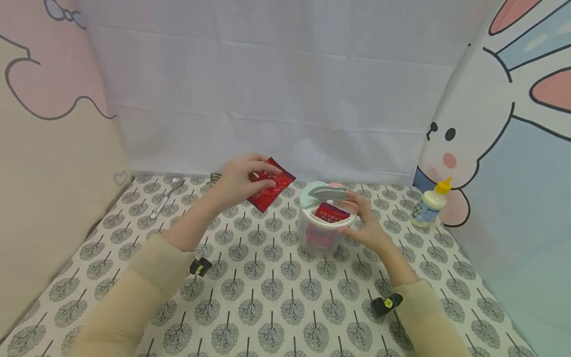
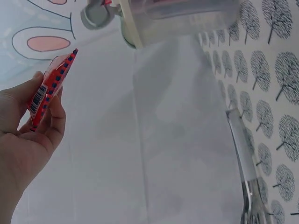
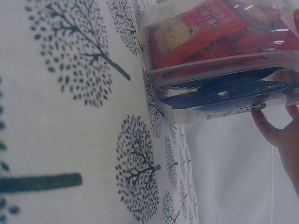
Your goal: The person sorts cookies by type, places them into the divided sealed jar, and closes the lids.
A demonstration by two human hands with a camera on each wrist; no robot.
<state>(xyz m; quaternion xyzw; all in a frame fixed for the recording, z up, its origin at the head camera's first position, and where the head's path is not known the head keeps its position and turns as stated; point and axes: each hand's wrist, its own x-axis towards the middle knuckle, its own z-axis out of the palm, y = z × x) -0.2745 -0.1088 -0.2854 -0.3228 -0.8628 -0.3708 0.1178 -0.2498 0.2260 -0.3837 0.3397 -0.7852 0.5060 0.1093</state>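
Observation:
My left hand (image 1: 238, 181) pinches a red snack packet (image 1: 271, 191) between thumb and fingers, up in the air left of the container. The packet (image 2: 50, 86) shows its edge and a barcode in the left wrist view. With my right hand (image 1: 368, 225) I hold the clear lidded container (image 1: 320, 240) at its right side, fingers at the raised lid flap (image 1: 329, 193) and thumb by the rim. Another red packet (image 1: 332, 213) pokes up in the opening. Through the wall, the right wrist view shows red packets (image 3: 196, 32) and a dark blue section (image 3: 224, 91).
A spoon (image 1: 166, 199) with a white handle lies at the back left. Behind my left hand lies a fork (image 2: 247, 172), partly hidden in the head view. A yellow-capped bottle (image 1: 429, 204) stands at the right edge. Printed cloth (image 1: 272, 277) covers the table; curtains enclose it.

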